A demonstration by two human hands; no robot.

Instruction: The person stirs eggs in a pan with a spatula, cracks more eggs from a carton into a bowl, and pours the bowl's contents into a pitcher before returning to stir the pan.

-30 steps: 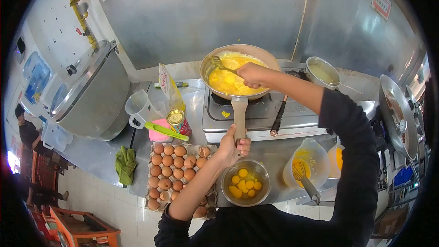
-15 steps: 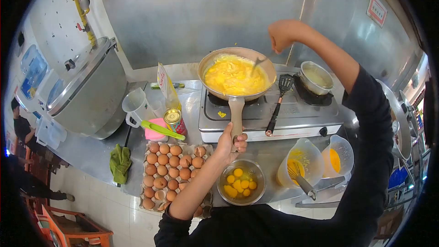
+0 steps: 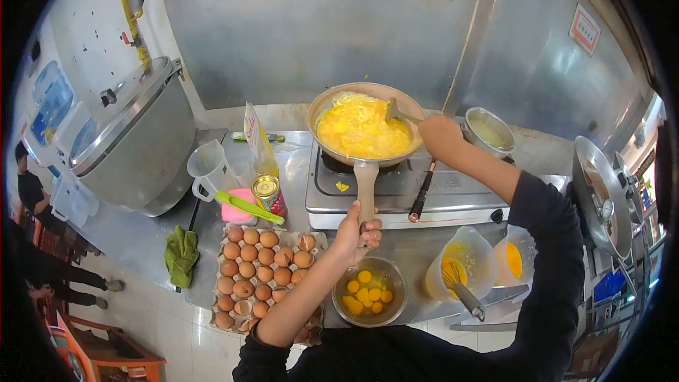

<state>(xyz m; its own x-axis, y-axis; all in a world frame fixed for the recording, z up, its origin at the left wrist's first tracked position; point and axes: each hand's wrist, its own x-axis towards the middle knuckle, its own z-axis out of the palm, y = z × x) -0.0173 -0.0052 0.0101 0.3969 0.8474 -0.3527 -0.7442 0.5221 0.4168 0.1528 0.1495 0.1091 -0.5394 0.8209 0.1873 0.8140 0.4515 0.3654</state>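
My left hand (image 3: 357, 233) is closed round the beige handle (image 3: 366, 184) of a frying pan (image 3: 327, 99), which sits over a burner of the gas stove (image 3: 322, 198). Soft, partly cooked scrambled egg (image 3: 364, 127) fills the pan. At the pan's right rim, my right hand (image 3: 442, 136) grips a spatula (image 3: 397, 111) whose blade is in the egg; the hand hides its handle. A black slotted turner (image 3: 422, 194) lies on the stove, its head covered by my right arm. Below the pan handle stands a steel bowl (image 3: 402, 301) of cracked eggs with whole yolks.
An egg tray (image 3: 212, 315) with whole eggs and broken shells is at left. Nearby are a tin can (image 3: 267, 194), a green-handled tool (image 3: 247, 206) and a jug (image 3: 207, 163). At right stand a pot (image 3: 489, 131) and a jug with a whisk (image 3: 463, 293). People stand far left.
My right hand has come down from above the pan's right side to its rim, and the spatula has shifted within the egg. My left hand stays on the handle.
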